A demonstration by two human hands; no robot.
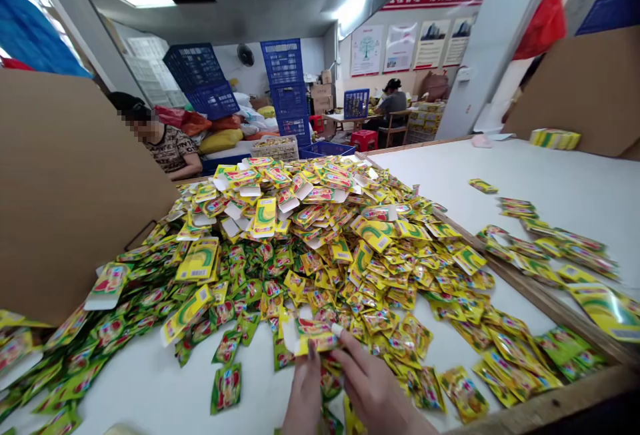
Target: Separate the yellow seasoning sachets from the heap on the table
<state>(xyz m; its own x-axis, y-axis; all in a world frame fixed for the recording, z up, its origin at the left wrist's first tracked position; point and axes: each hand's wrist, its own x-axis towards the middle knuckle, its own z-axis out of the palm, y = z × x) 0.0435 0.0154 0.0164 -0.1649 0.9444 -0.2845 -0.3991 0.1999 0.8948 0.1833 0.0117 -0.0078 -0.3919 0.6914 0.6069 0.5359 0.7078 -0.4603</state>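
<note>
Low in the middle of the head view, a small yellow printed carton [317, 341] lies between my two hands, with a white flap standing out at its left end. My left hand [304, 388] is closed on its near side, the thumb against it. At the right end, the fingers of my right hand [373, 381] close on the same carton; a white covering shows on one fingertip. Green sachets [227, 387] and yellow sachets [463, 391] lie around both hands. Behind them rises a heap of similar yellow cartons [265, 216], several with flaps open.
A wooden strip [540, 295] divides the white table on the right, with more packets [565, 248] beyond it. Brown cardboard [75, 188] walls the left side. One person [165, 145] sits across at the left, another [393, 108] farther back. Blue crates [283, 81] stand behind.
</note>
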